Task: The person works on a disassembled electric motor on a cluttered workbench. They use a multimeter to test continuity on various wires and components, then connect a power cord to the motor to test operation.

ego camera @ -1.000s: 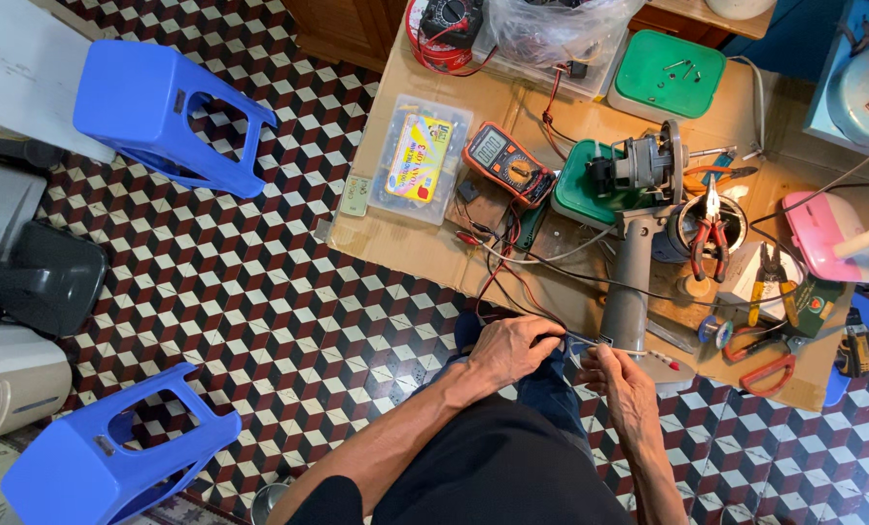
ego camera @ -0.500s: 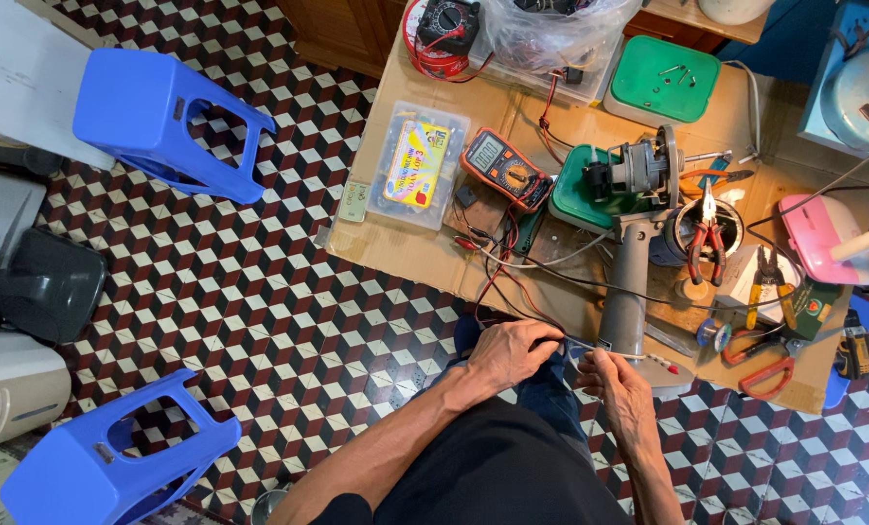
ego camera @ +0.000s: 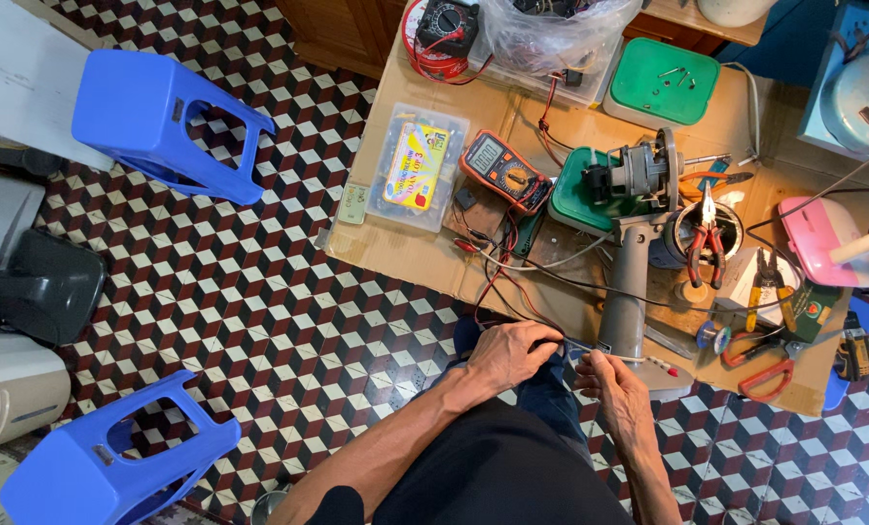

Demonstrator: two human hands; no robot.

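Observation:
My left hand and my right hand meet over my lap at the near edge of a cardboard sheet. Both pinch a thin wire that runs between them, next to the base of a grey fan stand. The stand lies flat and leads up to a bare fan motor resting on a green lid. Red and black test leads trail from an orange multimeter towards my left hand.
Two blue plastic stools stand on the patterned tile floor at left. On the cardboard lie a clear parts box, red-handled pliers, cutters, a solder spool, a green lid and a plastic bag.
The hands have barely shifted; they keep hold of the wire at the same spot. Nothing else has moved.

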